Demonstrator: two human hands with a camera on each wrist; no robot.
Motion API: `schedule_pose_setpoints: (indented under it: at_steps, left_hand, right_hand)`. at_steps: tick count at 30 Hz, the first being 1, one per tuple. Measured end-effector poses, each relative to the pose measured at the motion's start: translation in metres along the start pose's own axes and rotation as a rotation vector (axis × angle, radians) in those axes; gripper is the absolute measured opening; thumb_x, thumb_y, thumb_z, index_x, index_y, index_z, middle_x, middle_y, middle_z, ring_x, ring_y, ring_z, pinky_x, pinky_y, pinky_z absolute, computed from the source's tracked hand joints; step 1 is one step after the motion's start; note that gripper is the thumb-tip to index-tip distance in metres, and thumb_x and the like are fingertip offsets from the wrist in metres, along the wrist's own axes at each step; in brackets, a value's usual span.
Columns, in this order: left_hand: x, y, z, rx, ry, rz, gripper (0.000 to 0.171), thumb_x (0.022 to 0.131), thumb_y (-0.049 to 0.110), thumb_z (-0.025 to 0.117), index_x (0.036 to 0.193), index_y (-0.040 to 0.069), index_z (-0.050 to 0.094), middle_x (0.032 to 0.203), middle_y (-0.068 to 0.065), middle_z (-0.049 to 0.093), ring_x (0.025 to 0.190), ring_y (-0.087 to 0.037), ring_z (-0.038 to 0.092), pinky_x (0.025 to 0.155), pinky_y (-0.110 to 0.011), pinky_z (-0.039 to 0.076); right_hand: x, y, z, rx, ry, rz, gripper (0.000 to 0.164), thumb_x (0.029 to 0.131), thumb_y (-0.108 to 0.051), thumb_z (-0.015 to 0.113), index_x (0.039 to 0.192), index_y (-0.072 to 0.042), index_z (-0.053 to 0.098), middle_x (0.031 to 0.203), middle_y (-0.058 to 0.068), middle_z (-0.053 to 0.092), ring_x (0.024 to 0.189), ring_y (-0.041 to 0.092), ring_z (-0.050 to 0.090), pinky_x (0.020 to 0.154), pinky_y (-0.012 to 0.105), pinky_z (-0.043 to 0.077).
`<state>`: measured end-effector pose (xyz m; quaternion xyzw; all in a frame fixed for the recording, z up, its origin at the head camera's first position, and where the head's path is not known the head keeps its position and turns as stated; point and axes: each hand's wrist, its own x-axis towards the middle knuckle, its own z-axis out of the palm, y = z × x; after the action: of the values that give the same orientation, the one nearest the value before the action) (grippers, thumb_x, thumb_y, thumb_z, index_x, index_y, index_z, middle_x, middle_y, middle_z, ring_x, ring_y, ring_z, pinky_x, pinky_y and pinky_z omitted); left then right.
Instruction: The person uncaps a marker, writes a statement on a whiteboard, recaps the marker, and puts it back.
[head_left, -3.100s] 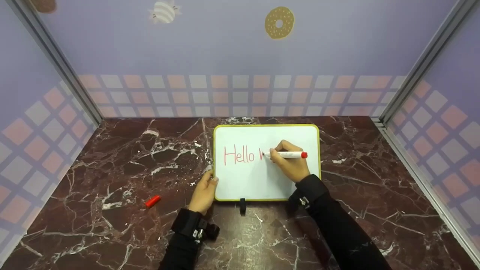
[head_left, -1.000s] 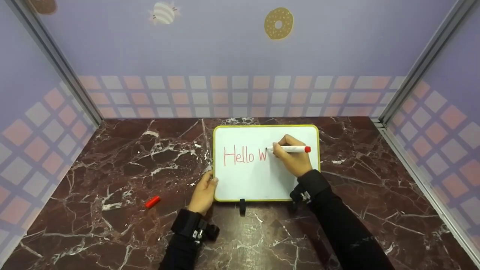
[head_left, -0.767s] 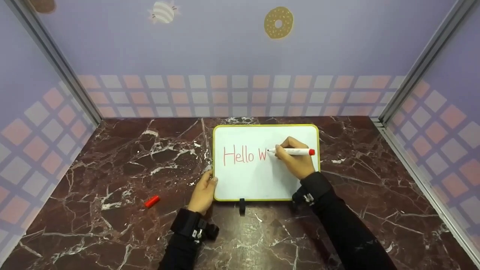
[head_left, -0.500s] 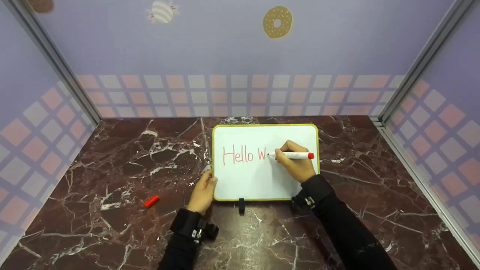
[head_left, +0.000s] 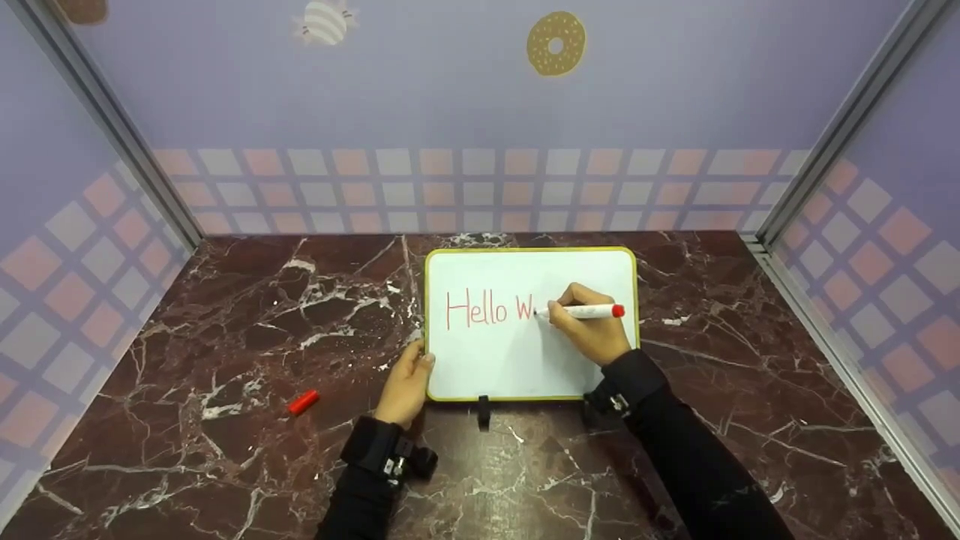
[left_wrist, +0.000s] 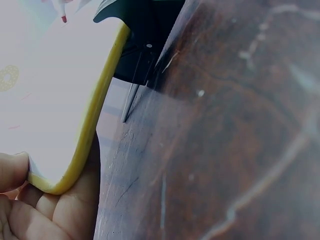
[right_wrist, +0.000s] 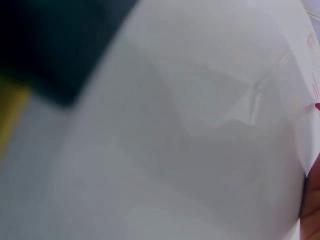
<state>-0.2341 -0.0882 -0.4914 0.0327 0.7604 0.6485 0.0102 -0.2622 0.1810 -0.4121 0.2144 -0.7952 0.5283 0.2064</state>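
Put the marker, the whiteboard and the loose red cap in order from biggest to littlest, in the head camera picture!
1. Whiteboard, biggest by far.
2. Marker, long and thin, partly covered by the right hand.
3. Loose red cap, the littlest, much shorter than the marker.

Right fingers [head_left: 576,292] are curled, left fingers [head_left: 410,355] apparently likewise.

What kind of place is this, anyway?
Probably a booth for recording tabletop work: patterned panels joined by metal corner posts stand along three sides of a marbled tabletop, and wrist cameras are worn.
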Motion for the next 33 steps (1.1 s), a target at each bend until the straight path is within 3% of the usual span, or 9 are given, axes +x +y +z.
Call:
schedule_pose_setpoints:
  at_steps: [3,12,17,22,33]
  left_hand:
    - [0.001,-0.001,0.001,-0.004,0.006,-0.007,0.038,0.098,0.011,0.037,0.134,-0.001,0.037,0.118,-0.027,0.056,0.1,-0.03,0.059,0.086,-0.04,0.049]
    - [0.001,-0.002,0.001,-0.004,0.022,0.001,0.039,0.097,0.01,0.038,0.134,-0.002,0.038,0.119,-0.028,0.055,0.101,-0.031,0.058,0.086,-0.04,0.049]
    - [0.002,-0.001,0.001,-0.015,0.012,-0.02,0.039,0.098,0.012,0.037,0.135,0.0,0.038,0.119,-0.027,0.056,0.1,-0.031,0.059,0.086,-0.04,0.049]
    - [0.0,0.0,0.001,-0.033,-0.009,-0.009,0.039,0.098,0.012,0.037,0.135,-0.001,0.036,0.118,-0.027,0.056,0.1,-0.031,0.059,0.085,-0.039,0.049]
    - [-0.001,0.001,0.0,-0.071,-0.022,-0.011,0.039,0.099,0.013,0.036,0.135,-0.002,0.035,0.113,-0.028,0.057,0.094,-0.029,0.061,0.081,-0.038,0.051]
  right_hand:
    - [-0.001,-0.001,-0.001,-0.008,-0.001,0.021,0.018,0.08,0.004,0.062,0.064,0.0,0.054,0.059,0.007,0.06,0.048,0.005,0.043,0.044,0.018,0.033]
    - [-0.002,0.032,0.002,-0.045,0.058,0.069,0.022,0.08,-0.003,0.063,0.061,-0.01,0.054,0.056,-0.002,0.058,0.045,0.009,0.043,0.041,0.02,0.032]
    - [-0.002,0.02,0.001,-0.025,0.08,0.096,0.023,0.081,-0.001,0.061,0.061,-0.006,0.051,0.055,0.0,0.056,0.046,0.007,0.041,0.041,0.02,0.03]
    - [-0.002,0.002,0.0,0.034,0.068,0.122,0.02,0.083,0.001,0.058,0.064,0.001,0.051,0.059,0.006,0.059,0.051,0.006,0.049,0.046,0.019,0.037]
    - [-0.002,0.002,0.001,0.081,0.046,0.134,0.02,0.086,-0.004,0.06,0.068,0.002,0.054,0.065,0.01,0.063,0.056,0.007,0.053,0.051,0.019,0.042]
